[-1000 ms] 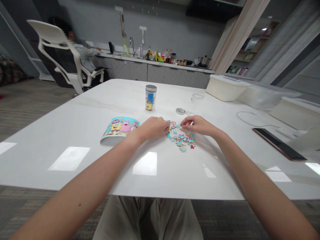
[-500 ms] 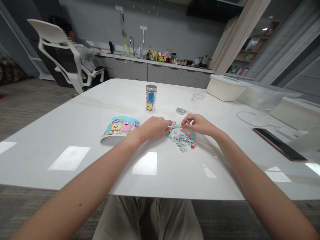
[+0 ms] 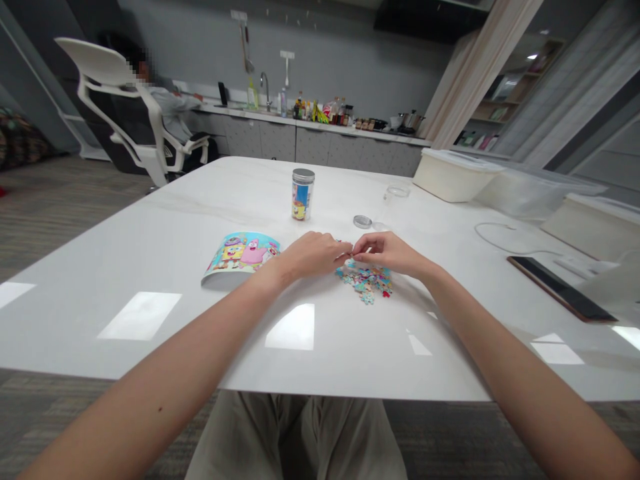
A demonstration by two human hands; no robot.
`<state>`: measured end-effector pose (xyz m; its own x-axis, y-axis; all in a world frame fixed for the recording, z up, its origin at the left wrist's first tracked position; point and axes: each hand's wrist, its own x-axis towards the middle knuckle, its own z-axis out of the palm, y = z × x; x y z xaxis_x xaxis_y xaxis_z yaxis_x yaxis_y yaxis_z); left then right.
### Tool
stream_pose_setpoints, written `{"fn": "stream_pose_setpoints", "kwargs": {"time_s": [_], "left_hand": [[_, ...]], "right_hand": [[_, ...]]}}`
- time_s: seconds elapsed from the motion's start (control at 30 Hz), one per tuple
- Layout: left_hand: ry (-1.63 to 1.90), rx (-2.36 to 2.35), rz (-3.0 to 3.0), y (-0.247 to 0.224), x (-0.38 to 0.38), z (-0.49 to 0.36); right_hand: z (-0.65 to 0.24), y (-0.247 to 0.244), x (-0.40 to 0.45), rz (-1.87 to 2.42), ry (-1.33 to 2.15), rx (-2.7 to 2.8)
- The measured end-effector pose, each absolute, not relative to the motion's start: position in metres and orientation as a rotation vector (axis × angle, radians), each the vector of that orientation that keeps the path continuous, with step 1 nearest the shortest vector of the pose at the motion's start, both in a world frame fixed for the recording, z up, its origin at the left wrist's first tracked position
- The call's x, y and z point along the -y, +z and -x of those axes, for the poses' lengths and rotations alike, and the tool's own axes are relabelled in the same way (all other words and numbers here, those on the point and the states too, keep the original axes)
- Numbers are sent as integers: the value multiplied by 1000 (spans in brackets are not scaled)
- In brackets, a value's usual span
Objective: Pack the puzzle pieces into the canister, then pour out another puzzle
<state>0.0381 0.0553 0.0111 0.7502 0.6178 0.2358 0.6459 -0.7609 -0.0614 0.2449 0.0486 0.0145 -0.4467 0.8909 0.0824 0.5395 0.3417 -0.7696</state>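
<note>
My left hand (image 3: pixel 320 255) rests low over the white table, its fingers closed and pointing right; whatever is under or in them is hidden. Opposite it, my right hand (image 3: pixel 387 252) makes a pinch of thumb and forefinger, seemingly on a puzzle piece too small to see well. The fingertips of both hands meet. Just below them lies a loose heap of jigsaw puzzle pieces (image 3: pixel 369 279), mostly light blue with a red one at its right edge. To the left of my left hand, a curved picture sheet (image 3: pixel 243 253) shows cartoon figures.
A clear jar with a grey lid (image 3: pixel 303 195) stands behind my hands. Nearby are a loose round lid (image 3: pixel 362 221) and an open clear jar (image 3: pixel 397 192). A dark tablet (image 3: pixel 560 287), a cable and storage bins (image 3: pixel 456 175) occupy the right. A person sits beyond, at left.
My right hand has moved left, bringing its fingertips against those of my left hand. The upper pieces between the hands are now mostly covered. The left hand has hardly shifted.
</note>
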Motion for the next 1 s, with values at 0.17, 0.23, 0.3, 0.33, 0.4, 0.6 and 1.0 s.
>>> {"fn": "stream_pose_setpoints", "kwargs": {"time_s": [0.17, 0.23, 0.3, 0.33, 0.4, 0.6, 1.0], "left_hand": [[-325, 1393, 2639, 12, -59, -36], [-320, 1496, 2590, 13, -61, -35], [-335, 1540, 2573, 13, -62, -34], [-345, 1545, 2572, 13, -62, -33], [-355, 1536, 2581, 14, -62, -33], [-332, 1516, 2594, 12, -62, -33], [-302, 1675, 2486, 13, -63, -32]], "right_hand": [[-260, 6, -56, 1452, 306, 2271], [-266, 3, -60, 1529, 192, 2333], [-269, 1, -61, 1565, 191, 2363], [-270, 1, -62, 1570, 198, 2364], [-270, 1, -62, 1568, 211, 2366], [-268, 2, -62, 1541, 220, 2314], [-258, 8, -57, 1254, 485, 2284]]}}
